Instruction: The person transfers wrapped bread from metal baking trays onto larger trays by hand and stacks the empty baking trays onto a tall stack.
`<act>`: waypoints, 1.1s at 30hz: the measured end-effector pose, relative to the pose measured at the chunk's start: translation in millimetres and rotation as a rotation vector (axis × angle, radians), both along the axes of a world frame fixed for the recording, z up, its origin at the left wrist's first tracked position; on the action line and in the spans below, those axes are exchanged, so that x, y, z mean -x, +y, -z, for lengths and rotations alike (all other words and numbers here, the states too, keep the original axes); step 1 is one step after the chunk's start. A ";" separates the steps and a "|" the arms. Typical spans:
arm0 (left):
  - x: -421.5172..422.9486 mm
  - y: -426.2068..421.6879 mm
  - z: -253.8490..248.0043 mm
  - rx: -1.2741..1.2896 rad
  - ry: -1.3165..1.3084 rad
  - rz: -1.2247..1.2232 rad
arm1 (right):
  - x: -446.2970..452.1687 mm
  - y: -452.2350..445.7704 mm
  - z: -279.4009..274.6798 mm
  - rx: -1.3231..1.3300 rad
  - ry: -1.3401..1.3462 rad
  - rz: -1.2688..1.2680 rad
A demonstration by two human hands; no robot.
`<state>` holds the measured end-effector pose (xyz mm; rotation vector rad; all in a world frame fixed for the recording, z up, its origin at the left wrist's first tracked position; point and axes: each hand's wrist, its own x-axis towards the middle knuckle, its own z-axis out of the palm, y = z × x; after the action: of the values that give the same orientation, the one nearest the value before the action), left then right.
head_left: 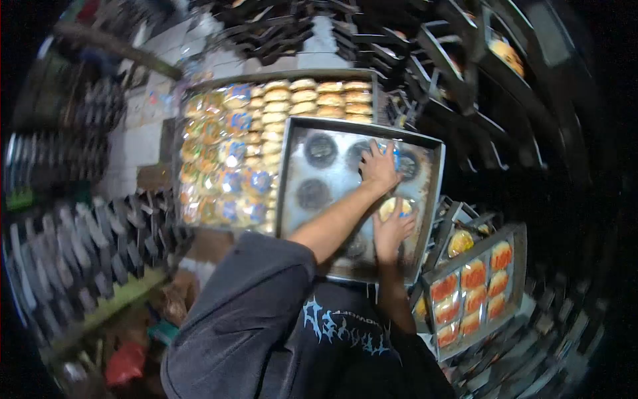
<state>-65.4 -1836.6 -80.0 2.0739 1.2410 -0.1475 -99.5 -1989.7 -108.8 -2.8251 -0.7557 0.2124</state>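
Note:
A square metal tray (435, 193) with dark round marks lies in front of me, over the corner of a larger tray. My left hand (381, 167) reaches across it to the upper right, fingers bent over something blue and shiny, too blurred to make out. Lower down, my right hand (393, 233) is at a pale round bun (395, 209) in clear wrap with blue print, its fingers on the near side of the bun. The bun rests within the tray's right half.
Behind the square tray, a large tray (279, 74) holds rows of wrapped buns (230, 151). At the lower right, a tilted tray (517, 266) carries buns with red-orange tops (473, 274). Stacked dark trays (86, 249) stand at the left; more trays rise at the upper right.

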 end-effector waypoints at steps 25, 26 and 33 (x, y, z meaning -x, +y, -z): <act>318.9 182.7 106.5 -0.529 0.127 -0.180 | 184.8 454.6 26.5 -0.042 0.428 -0.137; 332.0 181.1 95.6 -0.528 0.076 -0.217 | 195.5 458.5 45.2 0.036 0.361 -0.137; 354.5 232.9 44.8 -0.444 -0.395 -0.424 | 214.3 450.1 74.2 0.006 0.392 -0.241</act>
<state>-420.0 -1603.7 -124.8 1.9961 1.5137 0.7555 -313.8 -1539.5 -182.9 -2.5674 -0.9927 0.7792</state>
